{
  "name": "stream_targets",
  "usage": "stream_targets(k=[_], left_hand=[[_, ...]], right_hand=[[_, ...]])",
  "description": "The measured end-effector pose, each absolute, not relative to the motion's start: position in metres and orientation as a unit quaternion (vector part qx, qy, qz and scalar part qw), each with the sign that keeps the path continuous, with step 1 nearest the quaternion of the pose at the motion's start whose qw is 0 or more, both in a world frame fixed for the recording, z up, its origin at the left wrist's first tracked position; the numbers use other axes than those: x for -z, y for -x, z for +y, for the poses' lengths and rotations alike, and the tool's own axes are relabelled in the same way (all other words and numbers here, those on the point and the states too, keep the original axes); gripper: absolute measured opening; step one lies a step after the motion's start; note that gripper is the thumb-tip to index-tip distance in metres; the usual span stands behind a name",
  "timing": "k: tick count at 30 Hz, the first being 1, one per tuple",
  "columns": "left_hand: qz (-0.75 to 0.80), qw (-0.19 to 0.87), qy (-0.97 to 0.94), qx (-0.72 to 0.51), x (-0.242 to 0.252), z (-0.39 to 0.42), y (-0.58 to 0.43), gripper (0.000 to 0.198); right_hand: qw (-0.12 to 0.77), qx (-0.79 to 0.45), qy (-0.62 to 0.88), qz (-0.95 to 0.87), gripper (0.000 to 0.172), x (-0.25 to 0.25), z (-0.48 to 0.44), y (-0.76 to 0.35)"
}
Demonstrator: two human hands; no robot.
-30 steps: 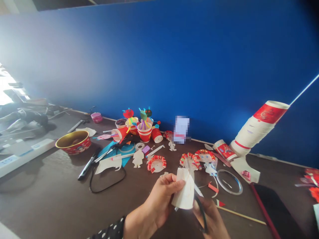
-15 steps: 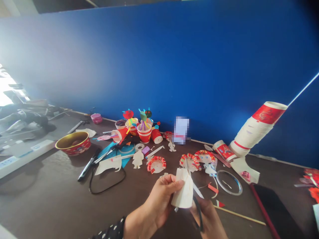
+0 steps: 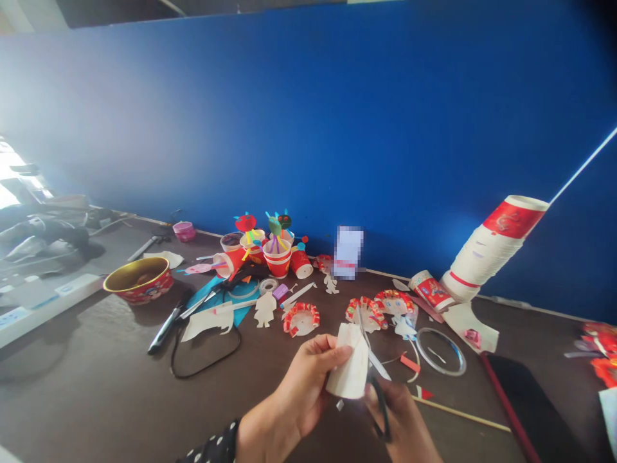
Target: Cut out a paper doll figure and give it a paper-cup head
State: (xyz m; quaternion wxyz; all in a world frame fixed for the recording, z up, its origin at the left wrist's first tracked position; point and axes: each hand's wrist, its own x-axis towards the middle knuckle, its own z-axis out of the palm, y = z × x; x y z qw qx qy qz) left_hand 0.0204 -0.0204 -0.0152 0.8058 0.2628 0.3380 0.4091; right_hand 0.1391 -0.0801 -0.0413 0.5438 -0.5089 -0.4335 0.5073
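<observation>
Paper cup up over the table, left hand wrapped firmly around it, right hand closed on black-handled scissors, blades right at the cup's edge, dark brown table below!

Strong daylight from left window washes out blue wall there; frame edges bowed.

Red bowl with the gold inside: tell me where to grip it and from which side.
Grip the red bowl by its rim at the near side, coming from the front: it stands upright and round, and the power strip sits to its left.
</observation>
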Motion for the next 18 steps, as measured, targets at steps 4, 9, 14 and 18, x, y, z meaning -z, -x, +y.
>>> stream_targets(k=[4, 9, 14, 18], left_hand=[[0.356, 0.798, -0.318, -0.367, 0.011, -0.014, -0.013, 0.02], [0.38, 0.777, -0.416, -0.282, 0.009, -0.017, -0.012, 0.021], [0.376, 0.772, -0.447, -0.252, 0.008, -0.018, -0.012, 0.025], [0.316, 0.835, -0.303, -0.334, 0.01, -0.012, -0.011, 0.035]], right_hand=[[0.585, -0.472, 0.528, -0.396, 0.048, 0.045, -0.08, -0.156], [0.569, -0.491, 0.527, -0.397, 0.035, 0.035, -0.077, -0.171], [0.553, -0.54, 0.492, -0.399, 0.027, 0.034, -0.076, -0.171], [0.607, -0.476, 0.526, -0.358, 0.024, 0.039, -0.074, -0.17]])
